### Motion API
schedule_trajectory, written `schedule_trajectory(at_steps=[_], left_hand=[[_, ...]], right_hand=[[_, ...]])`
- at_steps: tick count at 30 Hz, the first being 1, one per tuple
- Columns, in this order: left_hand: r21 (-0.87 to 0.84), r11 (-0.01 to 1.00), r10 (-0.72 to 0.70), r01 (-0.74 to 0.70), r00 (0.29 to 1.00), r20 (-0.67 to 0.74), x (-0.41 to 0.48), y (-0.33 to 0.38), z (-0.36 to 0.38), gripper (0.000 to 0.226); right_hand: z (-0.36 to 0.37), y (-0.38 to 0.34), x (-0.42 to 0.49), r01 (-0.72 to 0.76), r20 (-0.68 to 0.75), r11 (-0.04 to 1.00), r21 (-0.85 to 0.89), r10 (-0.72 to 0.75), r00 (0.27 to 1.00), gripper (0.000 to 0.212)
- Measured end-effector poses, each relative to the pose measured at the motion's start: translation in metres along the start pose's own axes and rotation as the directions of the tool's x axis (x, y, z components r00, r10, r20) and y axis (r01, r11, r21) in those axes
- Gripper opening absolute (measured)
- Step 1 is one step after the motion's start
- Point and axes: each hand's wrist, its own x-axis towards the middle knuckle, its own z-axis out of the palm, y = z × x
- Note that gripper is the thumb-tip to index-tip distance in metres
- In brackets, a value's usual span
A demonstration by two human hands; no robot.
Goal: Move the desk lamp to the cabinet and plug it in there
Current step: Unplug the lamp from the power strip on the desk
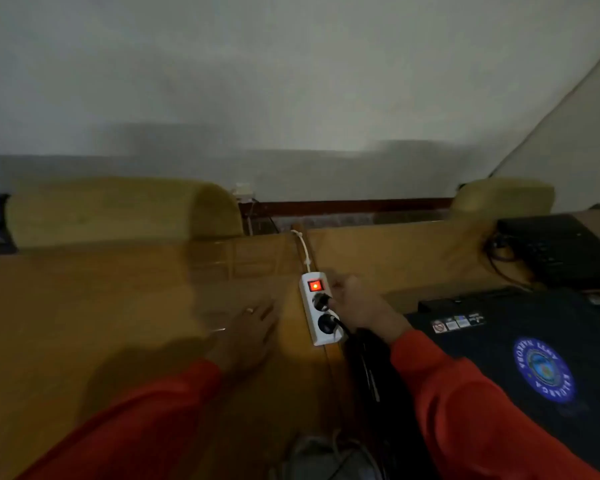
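Two red sleeves (465,403) are seen nearest, the left hand (248,336) laid flat and open on the orange wooden surface (84,306), the right hand (355,303) closed on one of two black plugs (321,301) in the single white power strip (317,308), whose red switch (315,285) is lit, beside one black laptop (534,358) with a blurred round blue emblem (543,370).

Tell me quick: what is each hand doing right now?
Left hand: open, flat on the wooden surface, holding nothing.
Right hand: closed at the upper black plug in the white power strip; exact grip blurred.
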Motion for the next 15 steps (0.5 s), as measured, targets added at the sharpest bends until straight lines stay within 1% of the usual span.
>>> schedule_trajectory(at_steps=[3, 7, 9, 11, 15], left_hand=[[-0.022, 1.0, -0.023, 0.021, 0.996, -0.088, 0.008, -0.001, 0.016, 0.052], [-0.025, 1.0, -0.007, 0.003, 0.986, -0.166, 0.005, -0.004, 0.03, 0.051], [0.004, 1.0, 0.002, -0.001, 0.976, -0.218, 0.005, -0.004, 0.028, 0.05], [0.021, 1.0, -0.002, 0.007, 0.973, -0.232, 0.004, -0.001, 0.026, 0.051], [0.029, 0.999, -0.008, 0.015, 0.972, -0.234, 0.003, 0.0, 0.024, 0.049]], right_hand=[[0.01, 0.004, 0.018, -0.034, 0.048, 0.993, -0.114, 0.04, 0.998, 0.028], [0.022, 0.006, 0.029, -0.026, 0.071, 0.993, -0.115, 0.035, 0.997, 0.037], [0.026, 0.005, 0.032, -0.018, 0.058, 0.99, -0.137, 0.026, 0.998, 0.039], [0.03, 0.005, 0.035, -0.016, 0.037, 0.988, -0.155, 0.022, 0.999, 0.04], [0.033, 0.002, 0.036, -0.037, 0.012, 0.982, -0.185, 0.04, 0.999, 0.028]])
